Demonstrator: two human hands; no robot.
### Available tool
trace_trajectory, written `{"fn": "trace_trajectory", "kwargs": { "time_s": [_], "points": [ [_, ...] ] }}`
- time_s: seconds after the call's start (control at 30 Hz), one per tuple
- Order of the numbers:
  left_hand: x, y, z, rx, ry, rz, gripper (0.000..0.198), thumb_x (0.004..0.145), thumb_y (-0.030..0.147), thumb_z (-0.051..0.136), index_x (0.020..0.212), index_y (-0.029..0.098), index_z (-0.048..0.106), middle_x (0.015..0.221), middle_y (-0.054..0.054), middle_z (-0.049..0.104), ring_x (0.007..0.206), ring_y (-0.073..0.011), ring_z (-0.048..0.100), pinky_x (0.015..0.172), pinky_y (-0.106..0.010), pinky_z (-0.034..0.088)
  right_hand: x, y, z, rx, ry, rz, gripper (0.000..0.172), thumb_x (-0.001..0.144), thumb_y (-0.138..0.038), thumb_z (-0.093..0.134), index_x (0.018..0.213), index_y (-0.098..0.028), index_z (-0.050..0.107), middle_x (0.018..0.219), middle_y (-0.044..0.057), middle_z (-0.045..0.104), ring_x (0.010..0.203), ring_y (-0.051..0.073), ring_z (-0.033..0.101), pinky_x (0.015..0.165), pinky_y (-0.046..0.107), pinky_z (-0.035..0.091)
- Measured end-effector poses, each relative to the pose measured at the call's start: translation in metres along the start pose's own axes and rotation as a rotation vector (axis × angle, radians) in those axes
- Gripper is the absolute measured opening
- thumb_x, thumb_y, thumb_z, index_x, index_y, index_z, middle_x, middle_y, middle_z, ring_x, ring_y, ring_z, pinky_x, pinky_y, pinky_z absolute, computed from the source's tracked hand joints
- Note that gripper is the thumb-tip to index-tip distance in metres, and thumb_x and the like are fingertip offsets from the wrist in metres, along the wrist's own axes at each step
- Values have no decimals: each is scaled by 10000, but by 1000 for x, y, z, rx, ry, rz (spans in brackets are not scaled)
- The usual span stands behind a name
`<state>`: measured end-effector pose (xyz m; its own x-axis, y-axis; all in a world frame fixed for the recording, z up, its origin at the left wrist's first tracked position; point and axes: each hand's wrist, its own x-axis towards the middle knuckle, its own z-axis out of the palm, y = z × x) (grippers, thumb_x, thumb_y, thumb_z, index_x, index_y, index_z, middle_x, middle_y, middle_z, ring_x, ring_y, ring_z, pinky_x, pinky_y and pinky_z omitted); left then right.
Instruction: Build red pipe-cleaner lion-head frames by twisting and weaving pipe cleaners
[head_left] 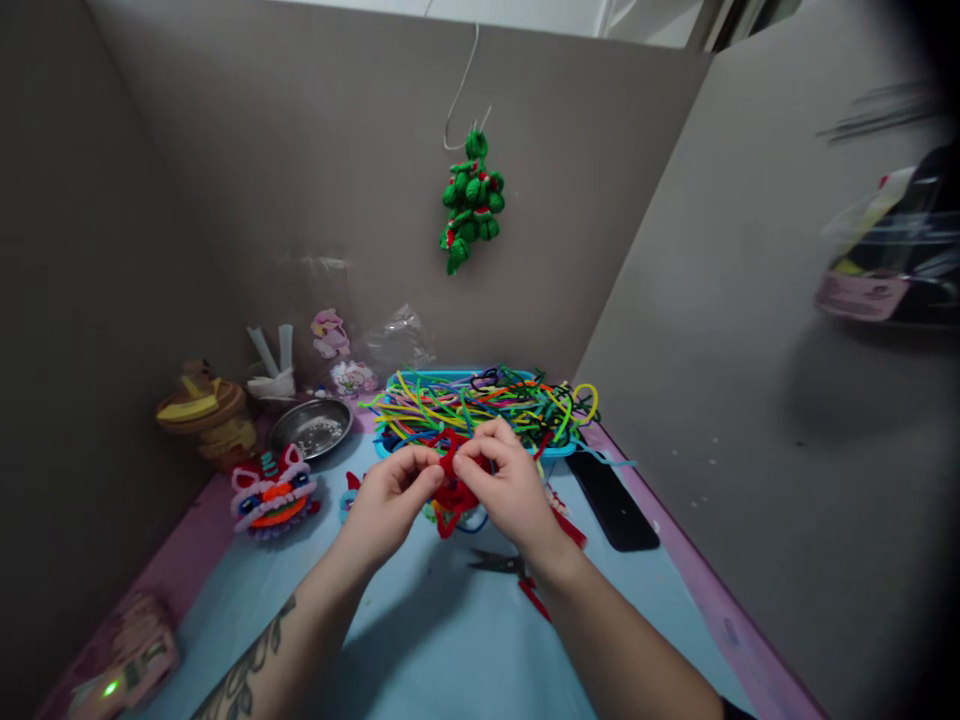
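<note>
Both hands meet above the table around a red pipe-cleaner piece [452,497], bent into pointed loops. My left hand [397,492] is closed, its thumb and forefinger pinching the piece from the left. From the right, my right hand [508,480] is closed on it too, with thumb and fingers pressed together. The fingers hide part of the piece. Behind the hands lies a blue tray [556,453] heaped with many-coloured pipe cleaners [480,400]. Scissors [499,563] with red handles lie on the table below my right hand, partly covered by the forearm.
A finished lion-head figure [275,495] and a metal dish [313,427] stand on the left, near a brown container [206,415]. A black phone-like slab [613,500] lies at the right. A green pipe-cleaner ornament [472,200] hangs from a wire. Grey walls [360,150] enclose the table.
</note>
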<state>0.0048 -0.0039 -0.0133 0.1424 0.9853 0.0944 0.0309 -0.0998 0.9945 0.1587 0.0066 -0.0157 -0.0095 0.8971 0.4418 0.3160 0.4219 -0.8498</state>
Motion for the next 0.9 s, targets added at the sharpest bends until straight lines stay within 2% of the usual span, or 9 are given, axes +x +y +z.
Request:
{"fn": "trace_trajectory", "kwargs": {
  "time_s": [0.1, 0.2, 0.33, 0.47, 0.57, 0.7, 0.8, 0.9],
  "points": [
    [0, -2, -1, 55, -9, 22, 198, 743, 359, 641, 767, 166, 603, 688, 5, 593, 615, -121, 528, 598, -232, 435, 0, 1, 1, -28, 14, 4, 145, 754, -199, 617, 611, -192, 635, 816, 21, 492, 840, 174, 521, 777, 314, 413],
    [0, -4, -2, 209, 12, 92, 152, 765, 318, 630, 806, 171, 627, 759, -21, 643, 684, -148, 572, 667, -260, 456, 0, 2, 3, -47, 46, -11, 139, 750, -192, 624, 612, -198, 640, 810, 15, 499, 824, 167, 522, 776, 313, 418],
    [-1, -2, -3, 370, 74, 170, 124, 775, 288, 612, 732, 173, 632, 710, -18, 643, 657, -149, 562, 641, -252, 434, -1, 4, 7, -100, 72, -48, 96, 754, -173, 636, 665, -200, 661, 816, 22, 518, 849, 179, 535, 794, 328, 430],
    [-1, 1, -3, 264, 116, 97, 152, 768, 307, 607, 705, 169, 597, 628, 13, 585, 564, -119, 505, 546, -224, 395, -5, 4, 10, -184, 141, -196, 86, 780, -144, 633, 800, -212, 682, 841, 33, 567, 875, 189, 533, 801, 342, 439],
    [0, 0, -4, 181, 120, 63, 178, 763, 330, 617, 714, 161, 590, 635, 18, 574, 573, -111, 503, 551, -217, 401, -8, 5, 13, -267, 167, -349, 110, 821, -152, 614, 828, -221, 700, 848, 38, 600, 852, 184, 524, 783, 346, 446],
    [0, 1, -6, 101, 76, 41, 189, 755, 334, 629, 740, 147, 602, 663, 9, 595, 604, -113, 526, 584, -223, 429, -11, 2, 13, -328, 207, -475, 143, 844, -150, 594, 897, -221, 706, 854, 48, 628, 832, 185, 518, 757, 350, 461],
    [-1, 3, -7, 62, 53, 31, 177, 736, 317, 646, 729, 144, 604, 652, 9, 603, 598, -111, 533, 582, -222, 433, -12, 0, 11, -354, 187, -510, 148, 841, -147, 589, 889, -220, 709, 868, 60, 629, 844, 195, 506, 759, 356, 457],
    [-2, 5, -7, 34, 32, 22, 175, 724, 309, 664, 730, 145, 604, 650, 12, 605, 600, -111, 540, 587, -223, 439, -11, 0, 9, -301, 125, -467, 149, 834, -150, 575, 841, -223, 705, 873, 56, 599, 844, 192, 505, 750, 348, 448]
  ]
}}
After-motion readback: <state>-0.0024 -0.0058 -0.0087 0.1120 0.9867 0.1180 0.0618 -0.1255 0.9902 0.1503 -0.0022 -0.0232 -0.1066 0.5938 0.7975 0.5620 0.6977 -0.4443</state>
